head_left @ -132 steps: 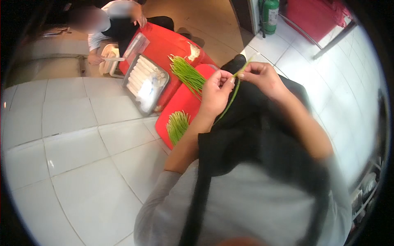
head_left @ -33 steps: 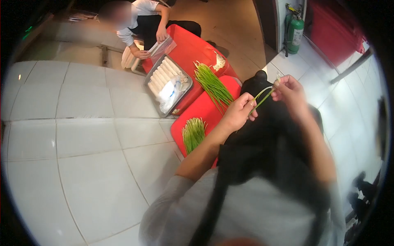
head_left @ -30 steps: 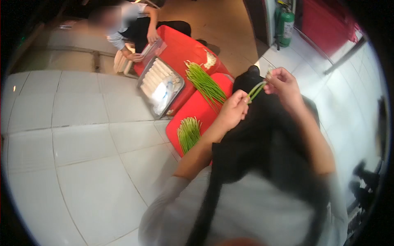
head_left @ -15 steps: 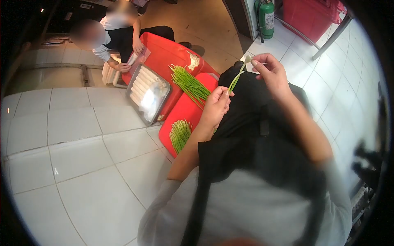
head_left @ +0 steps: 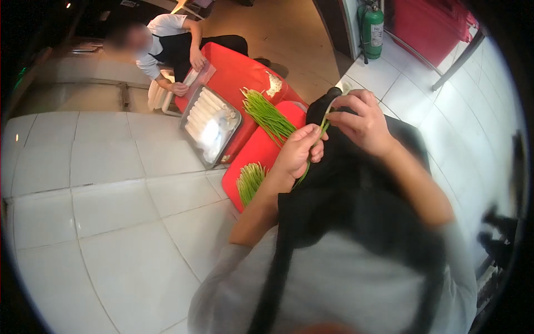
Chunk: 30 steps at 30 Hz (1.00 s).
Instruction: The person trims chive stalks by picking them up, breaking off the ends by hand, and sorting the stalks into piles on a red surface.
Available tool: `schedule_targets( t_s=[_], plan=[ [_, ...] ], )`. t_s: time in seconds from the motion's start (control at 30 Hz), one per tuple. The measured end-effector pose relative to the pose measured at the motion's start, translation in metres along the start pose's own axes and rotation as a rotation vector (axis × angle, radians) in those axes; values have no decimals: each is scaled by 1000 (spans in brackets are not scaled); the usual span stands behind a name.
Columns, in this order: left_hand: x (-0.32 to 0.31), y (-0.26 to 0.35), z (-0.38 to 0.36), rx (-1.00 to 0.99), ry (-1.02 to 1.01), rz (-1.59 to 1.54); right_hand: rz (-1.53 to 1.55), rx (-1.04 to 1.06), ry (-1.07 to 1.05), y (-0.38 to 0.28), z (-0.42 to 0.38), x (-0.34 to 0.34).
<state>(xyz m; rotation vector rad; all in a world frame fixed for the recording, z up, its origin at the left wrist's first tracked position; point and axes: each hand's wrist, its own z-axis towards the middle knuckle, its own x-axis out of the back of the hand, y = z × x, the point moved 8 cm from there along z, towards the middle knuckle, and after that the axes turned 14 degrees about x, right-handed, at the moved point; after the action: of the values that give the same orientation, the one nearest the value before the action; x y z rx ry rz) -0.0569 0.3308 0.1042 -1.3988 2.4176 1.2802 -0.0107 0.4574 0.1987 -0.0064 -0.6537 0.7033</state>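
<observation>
Thin green stalks point(head_left: 305, 173) are gripped in my left hand point(head_left: 302, 150), its fingers wrapped round them above my dark apron. My right hand point(head_left: 362, 121) pinches the upper part of the same stalks, close to my left hand. A pale tip point(head_left: 346, 88) shows beyond my right fingers. Left of my hands, a bundle of green stalks point(head_left: 268, 116) lies on a red board point(head_left: 233, 170). A second bundle point(head_left: 250, 181) lies near the board's lower left edge, partly behind my left forearm.
A metal tray point(head_left: 210, 127) of white rolls stands on a red container point(head_left: 229, 64). Across it, a person point(head_left: 167, 44) holds a plastic bag point(head_left: 199, 80). A green extinguisher point(head_left: 372, 34) and a red bin point(head_left: 427, 28) stand at upper right.
My right hand has moved down the stalks, closer to my left hand, with its fingers more curled. The view has shifted slightly. The person across has leaned, and a second blurred head shape no longer shows.
</observation>
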Motion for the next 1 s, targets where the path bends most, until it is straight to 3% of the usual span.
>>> schedule_targets(
  t_s=[0.07,0.3,0.4,0.6,0.97,1.0],
  plan=[
    [-1,1,0,9,-56,16,-20,26,-26,-3,3,0],
    [9,18,-8,-94,128,330,6,50,-148,-5,-2,-13],
    [8,16,-11,-43,139,422,12,60,-162,-7,1,-12],
    [12,6,-8,-25,7,336,-12,47,-200,-5,-2,-18],
    [36,24,-19,-74,146,313,-168,-36,-263,37,-16,-3],
    [40,25,-20,-89,174,295,-242,-77,-178,50,-18,11]
  ],
)
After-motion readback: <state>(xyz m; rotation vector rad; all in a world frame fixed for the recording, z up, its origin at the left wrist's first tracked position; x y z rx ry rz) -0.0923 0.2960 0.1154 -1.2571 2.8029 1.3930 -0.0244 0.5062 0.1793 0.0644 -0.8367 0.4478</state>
